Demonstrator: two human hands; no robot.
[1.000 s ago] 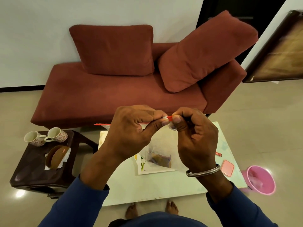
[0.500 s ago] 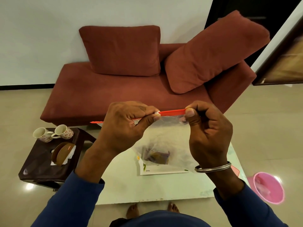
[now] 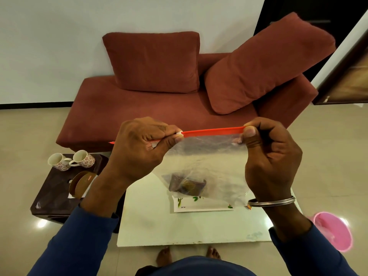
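A clear plastic zip bag [image 3: 207,156] with a red zip strip [image 3: 213,130] along its top hangs in the air above the white table [image 3: 159,226]. A dark brown lump [image 3: 187,185] lies at the bag's bottom. My left hand [image 3: 143,150] pinches the strip at a small white slider, and the strip's left end sticks out past that hand. My right hand [image 3: 270,156] pinches the strip's right end between thumb and forefinger. A metal bangle sits on my right wrist.
A flat printed sheet [image 3: 199,205] lies on the table under the bag. To the left, a dark side table [image 3: 49,198] carries two flowered cups [image 3: 71,161] and a brown round object. A pink bucket [image 3: 334,232] stands at the right, a red sofa [image 3: 159,114] behind. My bare feet show below.
My hands have drawn apart along the red strip: the right hand slid to the bag's right end, the left stayed at the slider. The bag now hangs spread out.
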